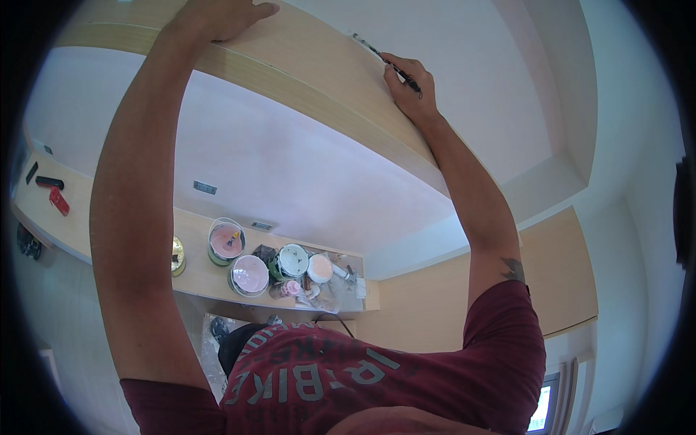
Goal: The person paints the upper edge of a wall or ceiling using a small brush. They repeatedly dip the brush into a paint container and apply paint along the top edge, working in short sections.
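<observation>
High on the right, my right hand (411, 87) grips a slim black-handled tool (399, 73). The tool's narrow pale tip lies along the seam where a light wood-grain panel (326, 60) meets the white ceiling surface (446, 32). Over at the upper left, my left hand (225, 19) rests against the same panel near its lower edge, thumb stretched out. The picture's top rim cuts off its fingers, so whether it holds anything is hidden. Both arms are raised overhead.
Below, a wooden counter (190, 220) carries a bucket of pink paint (227, 241), several other tubs, a pink bottle (285, 289) and a plastic sheet (331, 296). Red and black tools (50, 182) lie at its left end. Wall sockets (205, 187) sit above it. A wooden cabinet (560, 272) stands right.
</observation>
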A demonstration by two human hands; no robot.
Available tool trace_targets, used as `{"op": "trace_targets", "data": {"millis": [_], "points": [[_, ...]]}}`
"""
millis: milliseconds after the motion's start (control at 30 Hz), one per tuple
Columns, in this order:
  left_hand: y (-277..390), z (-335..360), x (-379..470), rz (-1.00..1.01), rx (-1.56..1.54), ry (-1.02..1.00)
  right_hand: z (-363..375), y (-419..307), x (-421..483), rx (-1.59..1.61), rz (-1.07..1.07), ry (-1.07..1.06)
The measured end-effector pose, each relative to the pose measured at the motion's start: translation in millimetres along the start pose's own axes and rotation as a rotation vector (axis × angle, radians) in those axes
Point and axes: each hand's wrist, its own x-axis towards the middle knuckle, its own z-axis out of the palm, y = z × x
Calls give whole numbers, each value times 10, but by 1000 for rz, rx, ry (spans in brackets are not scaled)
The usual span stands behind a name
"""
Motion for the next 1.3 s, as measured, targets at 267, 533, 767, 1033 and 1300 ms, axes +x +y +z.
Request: {"op": "trace_targets", "data": {"millis": [267,533,767,1033,1300], "points": [[41,17,40,-62,13,-16,-40,66,-78,12,41,5],[10,11,4,-17,16,0,-124,119,-172,-21,80,0],[57,-12,-42,-63,1,-2,-212,73,-250,4,187,-12],[38,12,-5,-27,-1,12,-319,218,-372,-37,211,6],[43,20,-7,-47,19,15,-347,307,-416,-89,216,0]]}}
